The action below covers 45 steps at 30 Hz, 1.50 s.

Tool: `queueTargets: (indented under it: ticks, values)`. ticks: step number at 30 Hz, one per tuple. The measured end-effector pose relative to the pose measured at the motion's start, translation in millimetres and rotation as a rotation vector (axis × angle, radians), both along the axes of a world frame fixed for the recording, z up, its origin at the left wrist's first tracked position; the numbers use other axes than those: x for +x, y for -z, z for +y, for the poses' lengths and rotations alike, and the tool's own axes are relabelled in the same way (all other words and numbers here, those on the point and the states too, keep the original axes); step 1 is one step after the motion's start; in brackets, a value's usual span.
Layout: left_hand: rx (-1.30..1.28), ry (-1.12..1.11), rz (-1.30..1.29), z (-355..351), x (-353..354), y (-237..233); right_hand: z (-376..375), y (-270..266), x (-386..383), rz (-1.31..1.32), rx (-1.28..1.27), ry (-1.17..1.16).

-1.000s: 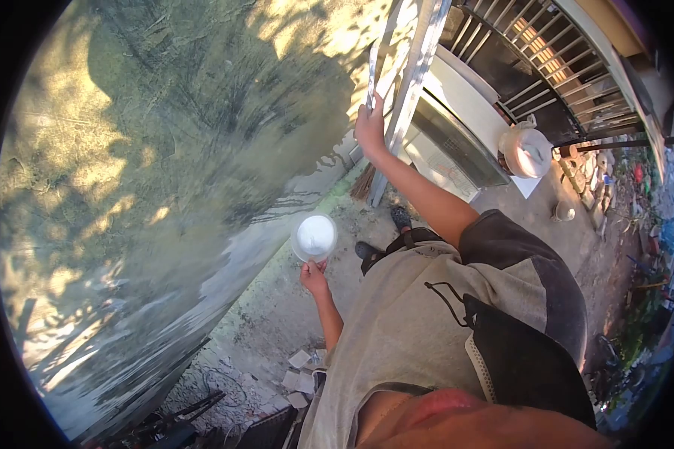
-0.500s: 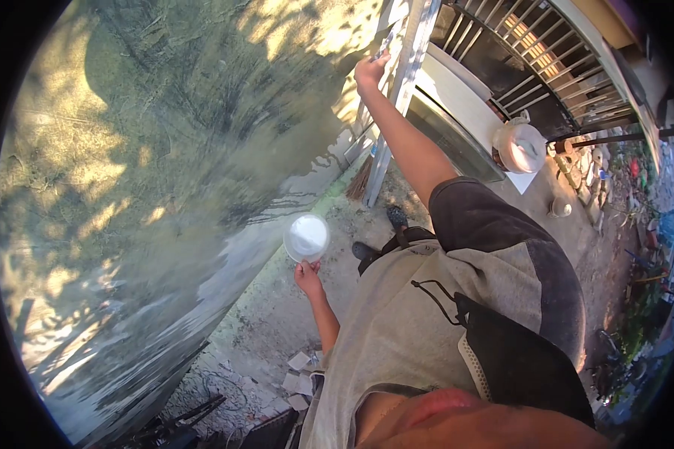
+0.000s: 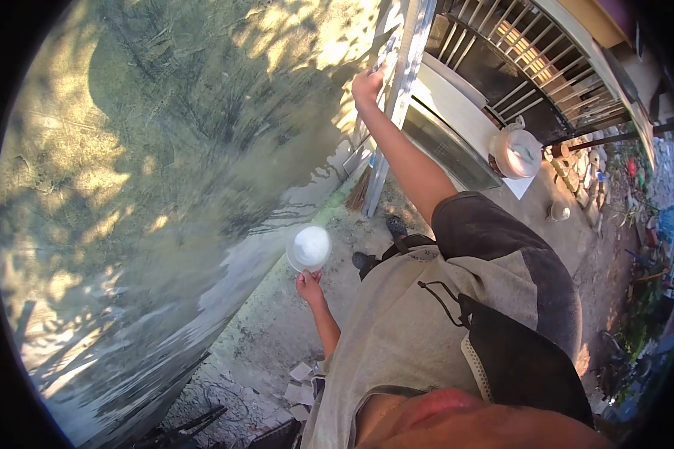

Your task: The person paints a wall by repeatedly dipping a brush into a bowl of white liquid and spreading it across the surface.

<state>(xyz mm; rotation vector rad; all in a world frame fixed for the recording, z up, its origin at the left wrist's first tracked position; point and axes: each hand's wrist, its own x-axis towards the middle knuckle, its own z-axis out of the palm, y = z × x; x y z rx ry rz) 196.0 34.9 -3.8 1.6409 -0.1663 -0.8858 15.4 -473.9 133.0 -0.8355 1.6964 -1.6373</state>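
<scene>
My left hand point(image 3: 309, 285) grips the near edge of a round white bowl point(image 3: 324, 258), holding it out low beside the wall. White material point(image 3: 311, 245) lies in the bowl. My right arm reaches far up and forward; at its end my right hand point(image 3: 367, 87) is closed beside a pale metal frame point(image 3: 406, 71). Something narrow and greyish shows past the fingers, and I cannot tell what it is. The wall point(image 3: 202, 150) next to both hands is greenish grey with dark wet-looking streaks and pale patches low down.
A straw broom point(image 3: 358, 188) stands at the frame's foot. To the right are a pale panel point(image 3: 457, 93), a barred metal grille point(image 3: 535, 49) and a whitish bucket point(image 3: 517, 153). Broken tile pieces point(image 3: 299, 391) lie on the concrete floor point(image 3: 266, 329) behind my left arm.
The bowl and my left hand sit slightly lower in view, and the bowl's tilt has changed, showing its contents differently. My right hand has shifted slightly down along the frame.
</scene>
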Motion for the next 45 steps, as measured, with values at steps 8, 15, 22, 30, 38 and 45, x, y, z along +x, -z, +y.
queueTargets:
  ticks: [8,15,22,30,38,45]
  values:
    - [0.011,-0.052,-0.045,14.6,-1.8,12.3,88.8,-11.6,10.6,0.129,-0.189,-0.233]
    - [-0.003,-0.112,0.000,15.9,-1.9,0.0,125.1,-16.3,-3.2,0.059,-0.074,-0.190]
    - [-0.022,-0.105,-0.042,10.2,-4.6,-3.7,-46.5,8.5,-8.2,0.114,-0.183,0.061]
    - [-0.032,-0.119,0.003,20.8,-11.6,14.6,153.5,-0.3,16.6,0.135,-0.128,-0.448]
    - [-0.060,-0.100,-0.032,7.9,6.9,7.6,-0.2,-13.2,-3.5,-0.041,-0.107,-0.067]
    - [-0.041,-0.098,-0.054,4.9,13.0,9.9,41.1,-54.1,7.0,0.002,-0.118,-0.228]
